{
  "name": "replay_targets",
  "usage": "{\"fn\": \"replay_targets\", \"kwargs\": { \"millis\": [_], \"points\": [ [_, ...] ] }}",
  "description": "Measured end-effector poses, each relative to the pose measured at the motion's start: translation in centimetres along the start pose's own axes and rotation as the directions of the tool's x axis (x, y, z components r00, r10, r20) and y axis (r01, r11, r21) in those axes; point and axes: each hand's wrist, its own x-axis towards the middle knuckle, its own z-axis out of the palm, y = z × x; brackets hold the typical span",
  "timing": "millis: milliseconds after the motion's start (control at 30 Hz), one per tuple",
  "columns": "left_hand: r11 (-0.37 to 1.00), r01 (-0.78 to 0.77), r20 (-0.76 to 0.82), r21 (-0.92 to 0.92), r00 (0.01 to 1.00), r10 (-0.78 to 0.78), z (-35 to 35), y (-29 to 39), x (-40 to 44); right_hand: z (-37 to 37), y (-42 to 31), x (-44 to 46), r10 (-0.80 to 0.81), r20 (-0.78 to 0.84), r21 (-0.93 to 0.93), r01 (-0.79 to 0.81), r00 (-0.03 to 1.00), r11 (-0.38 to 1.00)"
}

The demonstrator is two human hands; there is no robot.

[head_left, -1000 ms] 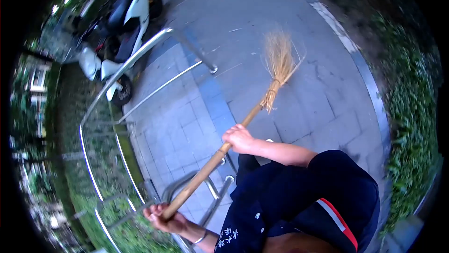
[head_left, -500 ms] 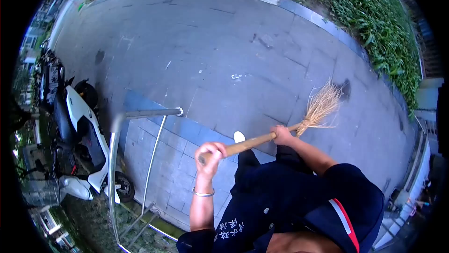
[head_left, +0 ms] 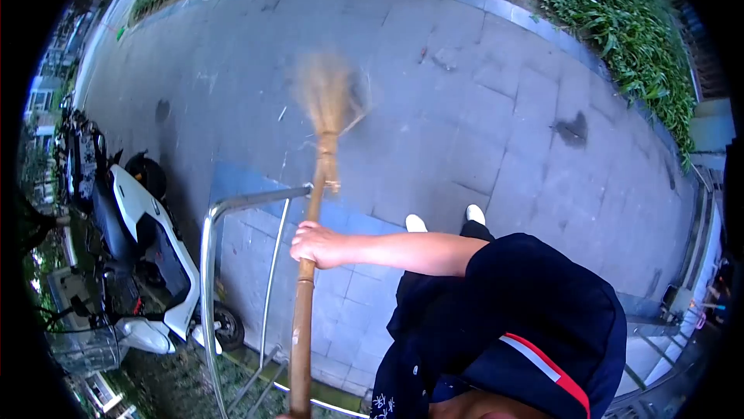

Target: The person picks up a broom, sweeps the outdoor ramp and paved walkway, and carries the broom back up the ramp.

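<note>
A straw broom (head_left: 304, 318) with a long wooden handle stretches up the left-centre of the view. Its bristles, smeared by motion, are over the grey paving; whether they touch it I cannot tell. My right hand (head_left: 316, 245) is wrapped round the middle of the handle, the arm reaching across to the left. Only a sliver of my left hand (head_left: 285, 417) shows against the handle at the bottom edge; most of it is cut off. Close by the right hand, a metal railing (head_left: 267, 198) ends right beside the handle.
A white scooter (head_left: 159, 241) stands at the left behind the railing. Grey paving (head_left: 434, 132) runs across the middle, with a dark stain (head_left: 572, 129) at the right. A stone kerb (head_left: 511, 18) and green plants (head_left: 612, 39) border the far side. My white shoes (head_left: 415, 223) are on the paving.
The broom has swung from the right over to the left, its bristles now ahead of the railing's end. My right hand moved left with it; my left hand dropped to the bottom edge.
</note>
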Motion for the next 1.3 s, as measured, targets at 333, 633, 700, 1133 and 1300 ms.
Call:
{"fn": "replay_targets", "kwargs": {
  "millis": [333,633,700,1133,1300],
  "points": [
    [0.693,0.577,0.448,-0.433,0.804,-0.390,17.4,-22.5,8.6,-13.6,5.8,-26.3,0.597,-0.619,-0.210,-0.840,0.510,0.500],
    [0.825,0.532,0.395,-0.193,0.811,-0.431,19.7,-20.5,17.6,-16.5,15.0,-21.6,0.658,-0.369,-0.154,-0.741,0.657,0.653],
    [0.911,0.397,0.170,-0.108,0.911,-0.376,15.8,-15.9,18.0,-13.4,18.3,-13.0,0.353,-0.305,-0.110,-0.401,0.885,0.910],
    [0.971,-0.005,-0.160,0.239,0.986,0.045,14.0,-18.5,29.1,-25.4,17.4,7.1,0.483,-0.075,-0.493,-0.453,0.873,0.743],
    [0.696,0.645,0.271,-0.317,0.765,-0.585,21.4,-32.8,32.2,-28.4,24.7,-10.0,0.518,-0.698,-0.233,-0.841,0.495,0.489]
  ]
}}
